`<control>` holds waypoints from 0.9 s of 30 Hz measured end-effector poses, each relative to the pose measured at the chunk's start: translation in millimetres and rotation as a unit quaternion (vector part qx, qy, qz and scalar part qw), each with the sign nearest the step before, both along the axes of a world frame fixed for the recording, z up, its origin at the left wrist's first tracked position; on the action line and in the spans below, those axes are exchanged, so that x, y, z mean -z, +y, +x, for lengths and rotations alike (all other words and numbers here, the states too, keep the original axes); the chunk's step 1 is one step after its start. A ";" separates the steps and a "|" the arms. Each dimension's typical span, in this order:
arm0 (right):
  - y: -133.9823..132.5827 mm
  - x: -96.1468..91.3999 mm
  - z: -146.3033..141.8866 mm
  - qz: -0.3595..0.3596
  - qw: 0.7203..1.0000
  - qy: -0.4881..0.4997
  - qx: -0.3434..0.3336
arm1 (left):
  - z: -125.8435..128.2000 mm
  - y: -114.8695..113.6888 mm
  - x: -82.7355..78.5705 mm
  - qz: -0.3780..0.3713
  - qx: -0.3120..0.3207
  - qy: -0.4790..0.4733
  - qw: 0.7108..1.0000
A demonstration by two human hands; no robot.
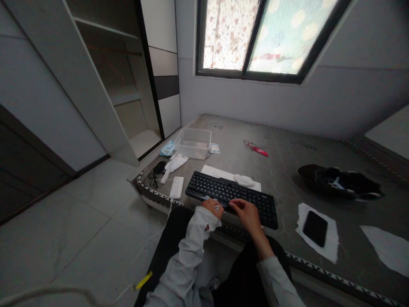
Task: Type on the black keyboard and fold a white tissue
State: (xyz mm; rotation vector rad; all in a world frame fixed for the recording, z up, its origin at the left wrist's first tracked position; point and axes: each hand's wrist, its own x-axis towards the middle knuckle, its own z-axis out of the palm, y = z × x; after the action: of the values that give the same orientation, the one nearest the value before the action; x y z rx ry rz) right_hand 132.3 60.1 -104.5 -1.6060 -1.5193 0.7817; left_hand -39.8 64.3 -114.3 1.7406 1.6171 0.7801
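A black keyboard [231, 196] lies on the grey mattress-like surface [287, 170] near its front edge. My left hand [212, 207] is curled at the keyboard's near edge, pinching a small pale object I cannot make out. My right hand [247, 213] rests beside it on the lower keys, fingers bent and pressed together on the keyboard. Both sleeves are light grey. A white sheet of paper [220, 172] sits under the keyboard's far side, with a white cloth or wipe [244, 180] on it.
A clear plastic box [193, 143] stands at the back left, near packets [168, 149]. A white power strip [177, 187], a black mouse with cable [159, 167], a red item [256, 148], black shoes [341, 181] and a phone on paper [315, 228] lie around. An open wardrobe stands left.
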 end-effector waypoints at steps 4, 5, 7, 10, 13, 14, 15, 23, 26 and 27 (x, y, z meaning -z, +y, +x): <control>15.8 9.9 -4.9 0.053 0.995 -0.080 -0.017 | -1.8 6.2 12.4 0.024 0.017 0.032 0.999; 18.2 12.5 -5.4 0.057 0.994 -0.095 -0.016 | -3.3 8.1 15.9 0.029 0.019 0.034 0.999; 21.2 18.3 -6.2 0.052 0.992 -0.112 -0.014 | -5.6 11.5 23.6 0.044 0.021 0.041 0.998; 22.6 27.4 -7.9 0.036 0.993 -0.113 -0.001 | -6.1 14.0 35.8 0.060 0.017 0.055 0.997; 22.9 34.7 -10.1 0.021 0.994 -0.109 0.023 | -4.2 14.3 46.1 0.060 0.008 0.065 0.996; 23.2 36.4 -10.6 0.018 0.994 -0.108 0.029 | -3.5 14.2 48.7 0.061 0.008 0.068 0.996; 23.5 37.7 -11.1 0.016 0.993 -0.108 0.033 | -2.9 14.2 50.8 0.063 0.008 0.071 0.995; 26.4 42.2 -11.3 0.008 0.994 -0.103 0.037 | 1.5 16.4 62.7 0.082 0.002 0.092 0.992; 26.8 43.7 -12.0 0.007 0.992 -0.117 0.041 | 3.8 16.8 66.3 0.082 0.001 0.097 0.992; 26.7 44.1 -12.4 0.008 0.991 -0.125 0.042 | 4.6 16.9 67.2 0.081 0.000 0.099 0.992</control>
State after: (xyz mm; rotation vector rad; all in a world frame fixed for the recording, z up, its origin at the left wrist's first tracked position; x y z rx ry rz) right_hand 119.8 86.8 -148.6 -1.7956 -1.6140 0.5349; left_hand -35.1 81.2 -181.5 1.9861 1.7237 0.7781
